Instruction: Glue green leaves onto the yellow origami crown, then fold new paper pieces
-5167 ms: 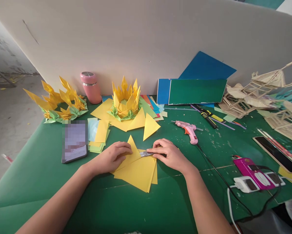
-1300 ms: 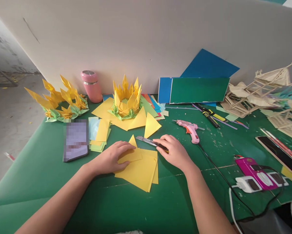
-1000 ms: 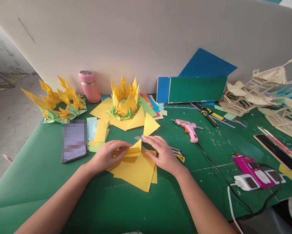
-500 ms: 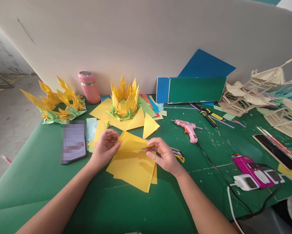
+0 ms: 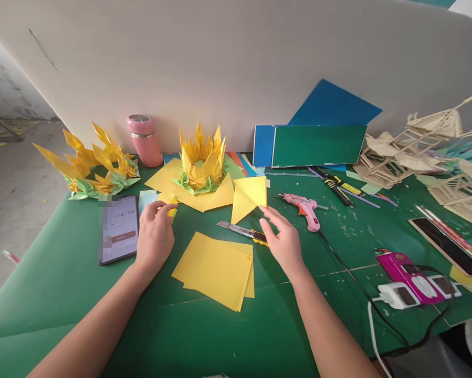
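My left hand [image 5: 156, 233] is at the small paper pile beside the phone [image 5: 119, 228], its fingers bent together around a narrow yellow paper strip [image 5: 173, 212], mostly hidden behind them. My right hand [image 5: 282, 239] has its fingers apart, tips at the lower edge of a yellow paper piece [image 5: 255, 190]. That piece overlaps a yellow triangular piece [image 5: 240, 207]. A box cutter [image 5: 236, 229] with its blade out lies between the hands, its yellow handle end partly behind my right fingers. In front lies a small stack of yellow paper sheets [image 5: 214, 270].
Two yellow-and-green paper crowns [image 5: 198, 168] [image 5: 102, 168] and a pink thermos [image 5: 145, 142] stand at the back. To the right are a pink glue gun [image 5: 304, 210] with its cord, a magenta power strip [image 5: 411, 275], another phone [image 5: 446, 247] and stick models [image 5: 401, 147].
My hands have moved apart from over the stack, left hand to the pile, right hand outward. The yellow piece they held is gone from there; another yellow piece now lies over the triangle.
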A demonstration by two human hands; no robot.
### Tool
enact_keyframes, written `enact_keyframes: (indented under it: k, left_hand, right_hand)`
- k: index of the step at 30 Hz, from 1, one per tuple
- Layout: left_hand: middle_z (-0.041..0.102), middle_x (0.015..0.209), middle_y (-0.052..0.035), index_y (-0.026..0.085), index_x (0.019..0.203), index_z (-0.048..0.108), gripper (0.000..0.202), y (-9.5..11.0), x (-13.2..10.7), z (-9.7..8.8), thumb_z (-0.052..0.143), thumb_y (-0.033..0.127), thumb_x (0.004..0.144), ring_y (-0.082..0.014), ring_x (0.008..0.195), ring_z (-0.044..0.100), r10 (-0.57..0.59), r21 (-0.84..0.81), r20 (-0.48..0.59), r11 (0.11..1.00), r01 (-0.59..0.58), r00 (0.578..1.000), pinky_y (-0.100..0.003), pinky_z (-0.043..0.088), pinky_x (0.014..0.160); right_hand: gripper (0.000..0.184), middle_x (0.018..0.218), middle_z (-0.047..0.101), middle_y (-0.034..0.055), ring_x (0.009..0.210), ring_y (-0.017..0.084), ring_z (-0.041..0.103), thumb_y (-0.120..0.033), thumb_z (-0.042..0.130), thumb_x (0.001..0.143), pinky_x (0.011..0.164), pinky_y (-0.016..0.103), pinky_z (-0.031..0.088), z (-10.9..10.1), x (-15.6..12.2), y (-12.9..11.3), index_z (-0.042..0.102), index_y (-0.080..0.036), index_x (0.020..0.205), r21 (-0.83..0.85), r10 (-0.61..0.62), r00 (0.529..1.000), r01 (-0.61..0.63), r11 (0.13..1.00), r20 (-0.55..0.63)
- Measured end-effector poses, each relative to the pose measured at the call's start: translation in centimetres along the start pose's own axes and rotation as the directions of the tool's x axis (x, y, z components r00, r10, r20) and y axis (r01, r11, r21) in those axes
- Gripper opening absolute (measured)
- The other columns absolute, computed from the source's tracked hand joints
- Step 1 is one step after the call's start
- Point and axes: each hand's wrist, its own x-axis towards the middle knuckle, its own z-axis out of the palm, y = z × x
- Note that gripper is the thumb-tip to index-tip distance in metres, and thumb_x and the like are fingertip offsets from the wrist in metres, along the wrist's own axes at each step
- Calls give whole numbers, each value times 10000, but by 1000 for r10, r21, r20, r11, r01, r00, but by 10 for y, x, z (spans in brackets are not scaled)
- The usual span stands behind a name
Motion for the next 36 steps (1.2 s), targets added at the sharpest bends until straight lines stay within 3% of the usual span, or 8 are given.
enact_keyframes:
  k: [5, 10, 13, 17, 21, 25, 30, 36]
  left_hand:
    - [517, 1205, -106, 289, 977, 668, 362, 5, -5, -2, 453, 47, 815, -355, 1192, 429, 21, 138, 5, 990, -21, 1000, -601, 317, 989]
    - [573, 1159, -113, 288, 955, 684, 326, 7, -4, -5, 464, 76, 839, -356, 1120, 489, 67, 210, 35, 975, -73, 997, -576, 349, 921]
    - [639, 1034, -86, 273, 956, 671, 259, 8, -3, -3, 453, 153, 883, -296, 984, 568, 124, 114, 134, 984, -139, 983, -488, 416, 863]
    - [661, 926, -67, 213, 1051, 621, 257, 13, -6, 2, 557, 367, 855, -257, 883, 602, 194, -93, 362, 981, -171, 912, -412, 480, 803]
    - [634, 1016, -76, 206, 1075, 620, 427, 15, -10, 4, 674, 474, 747, -279, 960, 583, 207, -86, 483, 978, -190, 851, -436, 481, 853]
    - [612, 1018, -77, 208, 1048, 638, 382, 13, -11, 5, 684, 443, 750, -279, 975, 574, 214, -97, 515, 977, -191, 830, -450, 474, 878]
    - [594, 949, -50, 227, 1035, 634, 286, 13, -11, 6, 643, 366, 785, -240, 895, 594, 190, -191, 498, 976, -106, 846, -401, 509, 811]
    - [568, 825, -20, 217, 987, 624, 197, 12, -13, 9, 523, 230, 818, -159, 709, 578, 133, -383, 389, 923, 29, 912, -323, 532, 695]
  right_hand:
    - [298, 1214, 621, 129, 1092, 306, 559, -275, 494, 908, 897, 514, 472, -6, 3, -7, 655, -232, 1154, -203, -185, 983, 185, 962, 20]
    - [199, 932, 683, 57, 887, 217, 598, -252, 577, 888, 786, 378, 512, -5, -3, -26, 686, -252, 1055, 112, -363, 829, 350, 930, 425]
    - [282, 937, 659, 53, 901, 217, 595, -269, 690, 810, 806, 368, 509, -4, -6, -32, 667, -240, 1089, 137, -340, 733, 325, 936, 589]
    - [381, 960, 635, 55, 887, 211, 598, -190, 655, 811, 787, 352, 505, -9, -6, -32, 597, -246, 1184, 73, -275, 699, 305, 949, 660]
    - [478, 920, 607, 34, 768, 169, 573, -110, 541, 829, 716, 315, 499, -15, -6, -28, 488, -267, 1277, 54, -224, 679, 262, 963, 699]
    - [492, 874, 575, 17, 713, 147, 547, -70, 455, 827, 671, 288, 490, -15, -7, -25, 442, -280, 1272, 106, -204, 701, 180, 978, 683]
    - [388, 900, 555, 15, 723, 135, 542, -102, 471, 842, 697, 292, 497, -12, -9, -24, 453, -286, 1184, 261, -186, 801, 39, 965, 569]
    - [250, 880, 547, -1, 763, 129, 549, -183, 567, 845, 715, 288, 494, -9, -8, -30, 447, -276, 1044, 565, -98, 910, -164, 808, 404]
